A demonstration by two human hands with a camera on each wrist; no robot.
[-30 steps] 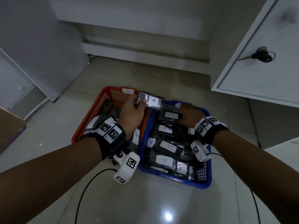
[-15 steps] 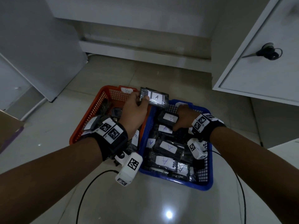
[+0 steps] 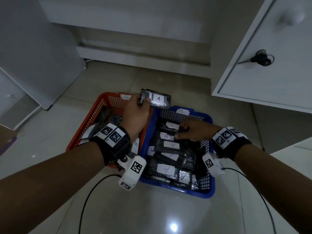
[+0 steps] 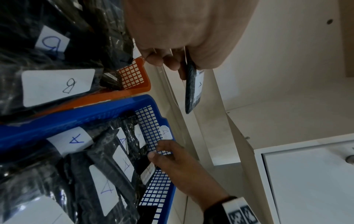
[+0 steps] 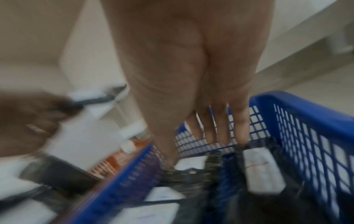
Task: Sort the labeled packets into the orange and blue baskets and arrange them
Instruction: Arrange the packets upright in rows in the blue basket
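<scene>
The left hand [image 3: 135, 114] is pinching a packet [image 3: 156, 99] marked A by its left end, thumb on top, fingers curled beneath. The packet is hanging off the grip above the far rims where the orange basket [image 3: 101, 108] and blue basket [image 3: 208, 194] meet. The right hand [image 3: 195, 130] is reaching into the blue basket, fingers loosely bent onto the A packets [image 3: 168, 146] there; whether that grip is pinching one cannot be told.

Progress, by judgement: sorting is looking nearly finished. A-labelled packets are filling the blue basket in rough rows; B packets [image 4: 57, 87] are lying in the orange one under the left wrist. The held packet is awaiting placement in blue, and tidying is remaining.

Both baskets are standing on a glossy tiled floor [image 3: 152, 217]. White cabinets [image 3: 270, 73] are standing right of the grip; one door is carrying a key [image 3: 261, 57].
</scene>
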